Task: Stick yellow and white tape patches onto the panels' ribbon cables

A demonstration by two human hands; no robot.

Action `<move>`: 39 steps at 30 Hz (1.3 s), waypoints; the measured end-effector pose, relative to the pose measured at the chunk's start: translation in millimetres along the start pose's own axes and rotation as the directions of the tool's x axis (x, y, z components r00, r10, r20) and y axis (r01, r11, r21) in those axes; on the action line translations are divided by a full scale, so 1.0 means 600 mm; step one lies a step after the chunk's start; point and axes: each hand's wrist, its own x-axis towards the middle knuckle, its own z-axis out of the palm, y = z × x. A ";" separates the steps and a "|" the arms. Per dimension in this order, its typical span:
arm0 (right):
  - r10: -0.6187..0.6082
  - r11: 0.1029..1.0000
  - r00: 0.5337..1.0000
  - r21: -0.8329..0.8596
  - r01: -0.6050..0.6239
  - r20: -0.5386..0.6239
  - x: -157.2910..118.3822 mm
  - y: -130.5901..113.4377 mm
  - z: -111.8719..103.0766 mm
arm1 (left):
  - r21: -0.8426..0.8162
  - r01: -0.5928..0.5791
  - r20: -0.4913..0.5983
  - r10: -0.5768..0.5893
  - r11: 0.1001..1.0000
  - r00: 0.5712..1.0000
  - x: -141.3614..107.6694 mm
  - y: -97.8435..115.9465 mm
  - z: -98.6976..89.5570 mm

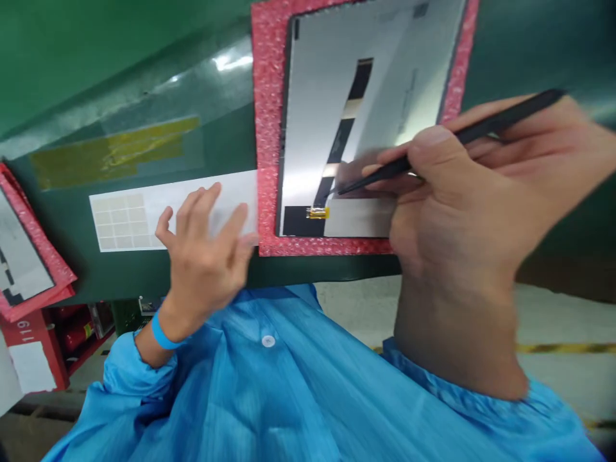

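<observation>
My right hand grips black tweezers, their tip over the lower part of a silver display panel. The tip is close beside a dark flex strip that runs up the panel. At the strip's lower end sits a small gold and yellow connector piece. The panel lies on a pink foam sheet. My left hand rests over a white label sheet, fingers apart and holding nothing. Pale square labels line the sheet's left end.
Yellow tape is stuck on the green table mat. Another panel on pink foam lies at the far left. Below the table edge at the left stands a red box marked 119.
</observation>
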 end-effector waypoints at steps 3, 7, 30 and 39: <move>0.059 0.998 0.994 0.011 -0.061 0.090 -0.022 -0.023 0.034 | -0.077 0.065 -0.026 -0.067 0.995 0.997 -0.023 -0.109 -0.041; 0.169 0.983 0.923 0.009 -0.183 0.347 -0.089 -0.020 0.116 | -0.027 0.047 0.148 -0.043 0.999 0.988 -0.059 -0.218 -0.076; 0.264 0.958 0.776 -0.250 -0.142 0.573 -0.160 0.032 0.196 | -0.144 0.118 0.219 -0.084 0.983 0.972 -0.069 -0.209 -0.050; 0.253 0.959 0.750 -0.261 -0.111 0.611 -0.164 0.040 0.200 | -0.082 0.117 0.242 -0.094 0.990 0.966 -0.068 -0.204 -0.052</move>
